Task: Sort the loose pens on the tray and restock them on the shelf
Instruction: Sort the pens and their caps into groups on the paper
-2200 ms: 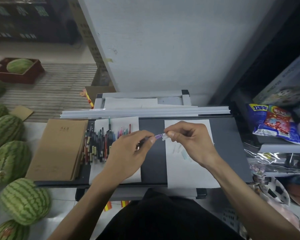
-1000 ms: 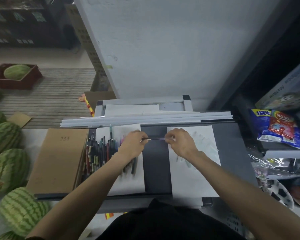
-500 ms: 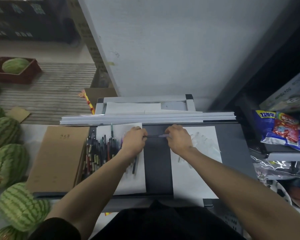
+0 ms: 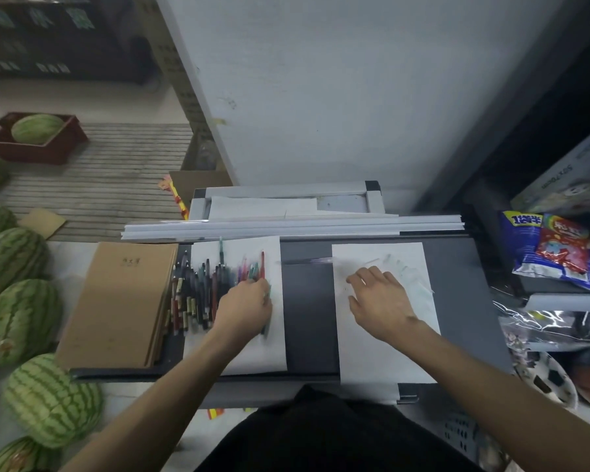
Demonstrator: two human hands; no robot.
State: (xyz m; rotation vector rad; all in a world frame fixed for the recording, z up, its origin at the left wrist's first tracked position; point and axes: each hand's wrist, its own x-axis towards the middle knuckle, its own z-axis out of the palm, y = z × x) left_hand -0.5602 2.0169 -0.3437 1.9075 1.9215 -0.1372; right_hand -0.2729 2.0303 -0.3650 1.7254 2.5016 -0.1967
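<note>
**Dark grey flat tray**: we log it lying crosswise in front of the person. It carries two sheets with a bare strip of tray between them.

**Left white paper sheet**, **right white paper sheet**: both lie flat and do not touch.

**Heap of dark and coloured loose pens**: we find it on the left sheet, mostly pointing away from the person. It spills over the sheet's left edge, just beside the stack of brown kraft notebooks.

**Slim purple-tinted pen**: it lies alone and crosswise on the bare strip, near the tray's far edge. Neither hand touches it.

**Left hand**: we note it at the right edge of the heap, fingers bent down onto the pens. Blur keeps us from telling whether they clamp one.

**Right hand**: it is palm down over the right sheet, fingers loosely apart and holding nothing. Pale translucent pieces lie just beyond it, too blurred for us to identify.

**Surroundings**:
- A bundle of long white strips runs along the tray's far edge.
- Striped green watermelons are on the floor to the left.
- A blue-and-red snack bag is on the right.
</note>
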